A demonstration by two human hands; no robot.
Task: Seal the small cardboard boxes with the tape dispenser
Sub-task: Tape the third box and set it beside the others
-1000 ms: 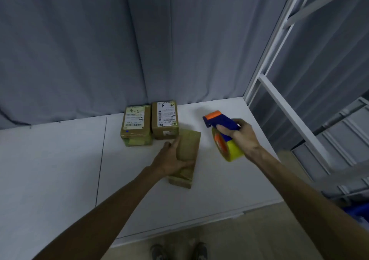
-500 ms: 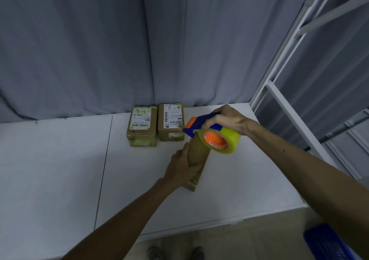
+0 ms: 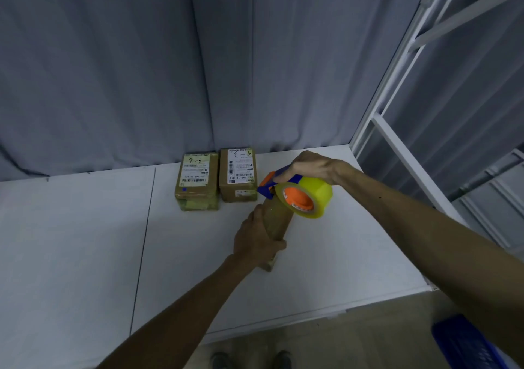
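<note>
Tape dispenser (image 3: 300,198) swung over brown box (image 3: 279,222); yellow roll.

Left grip (image 3: 259,241) clasping the cardboard box (image 3: 279,221), right grip (image 3: 312,168) curled over the tape dispenser (image 3: 304,197) handle, both forearms outstretched

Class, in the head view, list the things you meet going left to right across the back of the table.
Box marked 3-3 → second labelled box → tape dispenser → white rack post.
</note>
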